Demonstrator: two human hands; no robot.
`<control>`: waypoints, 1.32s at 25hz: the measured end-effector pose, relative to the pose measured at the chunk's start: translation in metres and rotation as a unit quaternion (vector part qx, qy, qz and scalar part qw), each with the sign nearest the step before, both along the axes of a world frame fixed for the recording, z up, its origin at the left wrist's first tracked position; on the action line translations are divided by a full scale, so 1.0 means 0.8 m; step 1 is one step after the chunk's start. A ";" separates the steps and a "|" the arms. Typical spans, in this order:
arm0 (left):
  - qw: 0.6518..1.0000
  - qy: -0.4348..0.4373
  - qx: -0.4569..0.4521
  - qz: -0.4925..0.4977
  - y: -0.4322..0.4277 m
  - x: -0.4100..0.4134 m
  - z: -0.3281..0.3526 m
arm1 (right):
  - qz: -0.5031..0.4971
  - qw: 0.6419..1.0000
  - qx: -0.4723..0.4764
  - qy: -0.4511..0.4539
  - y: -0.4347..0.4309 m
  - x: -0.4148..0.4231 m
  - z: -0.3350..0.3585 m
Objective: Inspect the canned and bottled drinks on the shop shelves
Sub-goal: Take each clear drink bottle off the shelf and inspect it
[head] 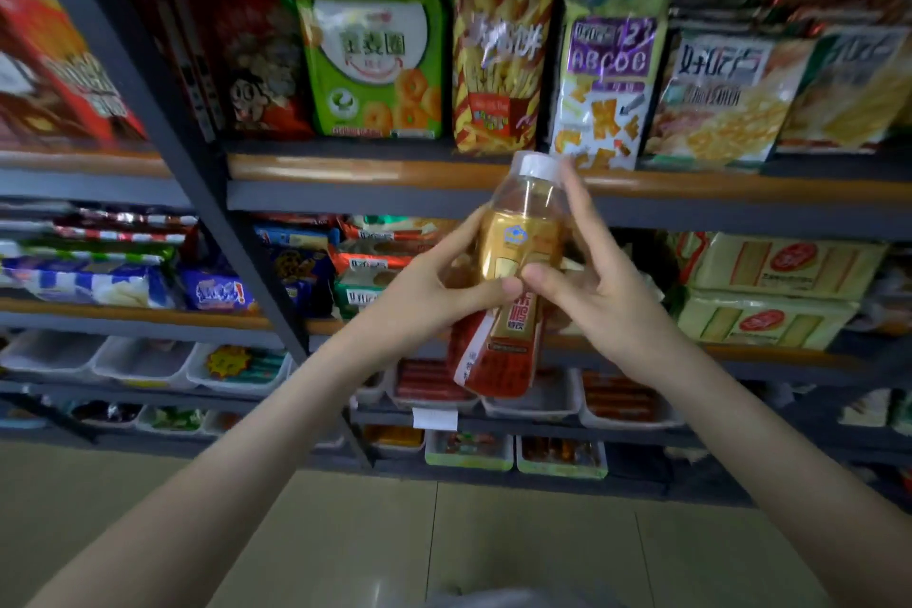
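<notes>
Dark metal shelving (395,198) is filling my feed from edge to edge, with a pale tiled floor (493,533) showing below it. Snack bags (375,64) are standing upright along the top shelf. Lower down, white trays (533,402) are sitting side by side, and the ones I can read are holding rows of reddish stick-shaped packets. Green-rimmed trays (469,452) beneath them are carrying darker red-brown packets, too blurred for me to name.

I am seeing the bottle (518,262) held up in front of the shelves, off any shelf, in the middle of the view. Amber liquid is showing through its clear shoulder, above a label that is gold at the top and red lower down. Its long axis is running close to vertical, leaning a little, with the white cap (540,165) pointing up and slightly right and the base pointing down toward the floor.

The left hand (429,296) is gripping the bottle's left side, fingers curled round it and thumb lying across the front. The right hand (602,296) is pinching it from the right, thumb pressing on the label and fingers reaching up behind toward the cap.
</notes>
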State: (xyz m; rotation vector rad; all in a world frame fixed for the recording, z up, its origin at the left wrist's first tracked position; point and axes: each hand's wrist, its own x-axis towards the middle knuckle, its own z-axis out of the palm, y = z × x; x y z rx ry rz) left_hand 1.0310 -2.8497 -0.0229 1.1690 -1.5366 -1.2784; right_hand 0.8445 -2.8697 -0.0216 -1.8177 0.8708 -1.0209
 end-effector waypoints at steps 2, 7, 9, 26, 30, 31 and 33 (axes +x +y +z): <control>0.995 -0.016 -0.096 -0.019 -0.008 0.004 0.059 | 0.023 0.995 -0.097 -0.024 -0.003 -0.007 0.057; 0.953 -0.033 -0.297 -0.060 -0.027 -0.005 0.201 | 0.005 0.954 -0.298 0.024 -0.013 -0.025 0.194; 0.924 -0.058 -0.372 -0.072 -0.035 -0.014 0.252 | -0.039 0.918 -0.394 0.010 -0.017 -0.029 0.240; 0.784 -0.360 -0.378 0.336 -0.173 0.035 0.354 | -0.307 0.855 -0.375 0.185 -0.164 -0.103 0.382; 0.790 -0.368 -0.370 0.321 -0.176 0.032 0.362 | -0.312 0.853 -0.332 0.254 -0.173 -0.100 0.402; 0.796 -0.359 -0.366 0.323 -0.176 0.032 0.365 | -0.322 0.845 -0.320 0.284 -0.176 -0.099 0.406; 0.817 -0.337 -0.343 0.316 -0.178 0.033 0.370 | -0.337 0.836 -0.294 0.317 -0.184 -0.101 0.412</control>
